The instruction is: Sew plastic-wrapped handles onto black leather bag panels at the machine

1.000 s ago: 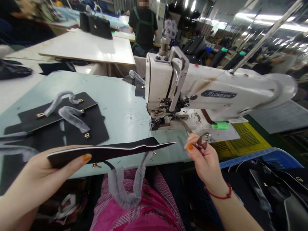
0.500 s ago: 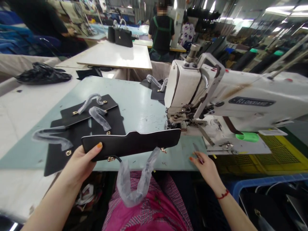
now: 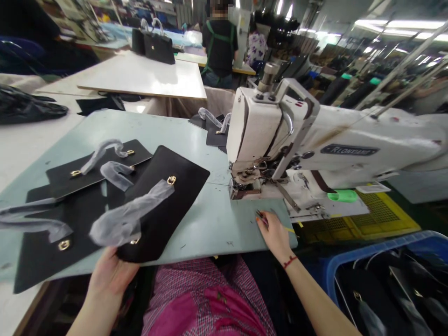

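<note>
Holding the black panel [image 3: 185,182] by its near edge, the left hand [image 3: 114,275] pinches it at the lower corner, with most of the fingers hidden underneath. The panel lies slantwise over the left part of the pale counter [image 3: 210,228], overlapping other black panels [image 3: 61,175]; whether its far end rests on them or hangs just above cannot be told. Its plastic-wrapped handle [image 3: 117,224] lies uppermost, between two gold-coloured fittings, the clearer one [image 3: 171,180] near the far end.

The right hand [image 3: 275,231] is curled around a small tool [image 3: 262,217], low over the counter in front of the sewing machine [image 3: 346,133]; the tool's type is too blurred to name.

To handle the panel well, the left hand should probably support it from below near its middle, since a grip at one corner could let the far end droop or crease. Lowering it flat, wrapped side up, would likely spare the surface from being scratched by fittings on the panels underneath. Dragging it across them seems the main risk. The tool is best kept with its tip turned away from the panel, and the wrapped handle free of the thumb.
</note>
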Motion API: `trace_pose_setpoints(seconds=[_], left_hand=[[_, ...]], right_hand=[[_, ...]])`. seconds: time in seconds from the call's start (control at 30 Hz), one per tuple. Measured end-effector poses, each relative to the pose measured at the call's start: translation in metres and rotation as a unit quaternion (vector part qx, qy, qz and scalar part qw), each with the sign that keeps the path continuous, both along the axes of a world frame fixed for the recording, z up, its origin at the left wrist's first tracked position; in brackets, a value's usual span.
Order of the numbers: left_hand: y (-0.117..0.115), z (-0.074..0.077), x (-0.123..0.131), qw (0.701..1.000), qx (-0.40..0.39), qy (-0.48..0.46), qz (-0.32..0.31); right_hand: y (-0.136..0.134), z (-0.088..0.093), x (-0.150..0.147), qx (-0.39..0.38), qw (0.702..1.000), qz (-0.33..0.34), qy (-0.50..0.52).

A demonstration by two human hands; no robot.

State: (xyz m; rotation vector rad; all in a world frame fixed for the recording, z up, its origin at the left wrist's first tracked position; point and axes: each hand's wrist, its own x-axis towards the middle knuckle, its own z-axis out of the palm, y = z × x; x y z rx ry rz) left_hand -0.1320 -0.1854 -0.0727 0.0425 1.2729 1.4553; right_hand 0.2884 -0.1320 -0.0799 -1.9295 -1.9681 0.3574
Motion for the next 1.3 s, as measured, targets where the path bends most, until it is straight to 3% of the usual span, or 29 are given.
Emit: trace_pose_setpoints(seconds=[0.13, 0.3, 0.4, 0.5, 0.6, 0.67, 0.77, 0.83, 0.9, 0.97, 1.07, 1.13, 1.2, 1.3], left_hand=[[0.054, 0.013, 0.024, 0.995, -0.005, -0.089, 0.052], [0.137, 0.034, 0.057, 0.997, 0.033, -0.074, 0.021], [0.163, 0.034, 0.077, 0.997, 0.065, -0.022, -0.017], [0.162, 0.031, 0.084, 0.991, 0.103, 0.088, -0.022], [0.145, 0.035, 0.065, 0.957, 0.146, 0.25, 0.016], [0.132, 0.045, 0.035, 0.917, 0.173, 0.358, 0.036], [0.119, 0.066, -0.027, 0.829, 0.154, 0.535, 0.058], [0.119, 0.078, -0.068, 0.803, 0.113, 0.581, 0.07], [0.127, 0.082, -0.095, 0.822, 0.083, 0.561, 0.05], [0.138, 0.078, -0.102, 0.851, 0.074, 0.52, 0.009], [0.155, 0.067, -0.084, 0.888, 0.107, 0.447, -0.03], [0.162, 0.067, -0.065, 0.902, 0.146, 0.406, -0.019], [0.16, 0.078, -0.051, 0.906, 0.186, 0.381, 0.01], [0.138, 0.113, -0.042, 0.897, 0.237, 0.37, 0.046]], right_hand=[[-0.005, -0.01, -0.003, 0.024, 0.999, 0.006, -0.046], [-0.01, -0.021, -0.003, 0.057, 0.995, 0.022, -0.083], [-0.01, -0.024, -0.002, 0.081, 0.992, 0.02, -0.092], [-0.01, -0.03, 0.003, 0.104, 0.989, 0.028, -0.102], [-0.008, -0.04, 0.01, 0.132, 0.984, 0.04, -0.113], [-0.005, -0.046, 0.014, 0.142, 0.982, 0.045, -0.118], [0.0, -0.046, 0.016, 0.128, 0.983, 0.05, -0.123], [0.004, -0.042, 0.016, 0.121, 0.984, 0.058, -0.121], [0.011, -0.036, 0.015, 0.127, 0.982, 0.058, -0.127], [0.019, -0.029, 0.013, 0.142, 0.977, 0.044, -0.151], [0.025, -0.022, 0.008, 0.162, 0.967, 0.013, -0.195], [0.022, -0.018, 0.004, 0.178, 0.965, 0.018, -0.191], [0.012, -0.017, 0.0, 0.196, 0.968, 0.054, -0.149], [-0.01, -0.02, -0.007, 0.2, 0.973, 0.105, -0.054]])
